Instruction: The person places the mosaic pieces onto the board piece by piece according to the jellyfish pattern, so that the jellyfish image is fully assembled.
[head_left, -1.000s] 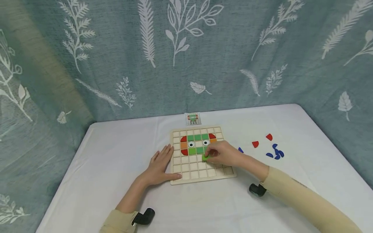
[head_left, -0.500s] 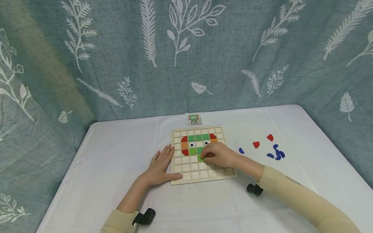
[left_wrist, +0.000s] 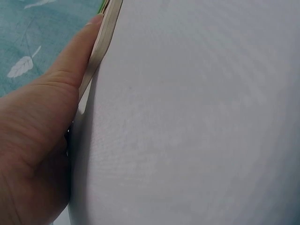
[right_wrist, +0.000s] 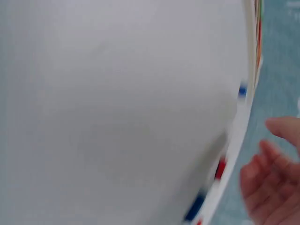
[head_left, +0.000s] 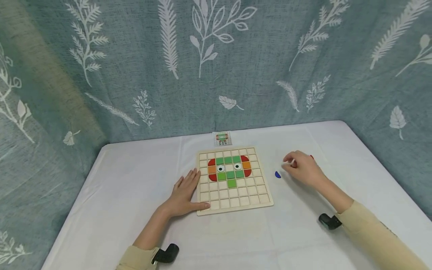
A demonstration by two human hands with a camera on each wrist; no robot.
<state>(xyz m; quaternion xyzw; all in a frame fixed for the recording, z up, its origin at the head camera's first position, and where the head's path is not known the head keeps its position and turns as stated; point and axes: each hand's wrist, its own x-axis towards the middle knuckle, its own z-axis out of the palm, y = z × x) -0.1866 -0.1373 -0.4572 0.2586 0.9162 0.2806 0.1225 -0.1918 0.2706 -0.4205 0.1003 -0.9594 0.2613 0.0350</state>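
**Left hand point(head_left: 182, 193) on the grid board point(head_left: 236, 202), right hand point(head_left: 303, 168) loose above the table point(head_left: 141, 168)**

In the head view, we see the left hand laid out with its fingers spread, the fingertips at the board's left edge and the thumb on its lower left corner. The board lies flat on the white-covered table. In its cells we make out a face: red corner pieces point(head_left: 248, 173), orange squares point(head_left: 246, 165), green squares point(head_left: 228, 160) and two eye tiles point(head_left: 220, 168). One bright green square point(head_left: 231, 183) sits alone in the row below. Just beyond the board lies a picture card point(head_left: 222, 138). The right hand hangs to the right of the board, fingers bent, near a blue half-round piece point(head_left: 278, 174) on the cloth; a red piece point(head_left: 311, 157) peeps out behind it. A leaf-patterned curtain point(head_left: 189, 101) rises behind everything.

In the left wrist view, we find the left thumb lying along the board's pale edge — nothing is pinched there.

In the right wrist view, all is blurred, yet we can see a gap between the right thumb and fingers, with nothing gripped. Loose pieces line the far side of the cloth: a blue one beside the board, then a red block point(right_wrist: 220, 168) and a darker blue block point(right_wrist: 194, 205) nearer the hand.
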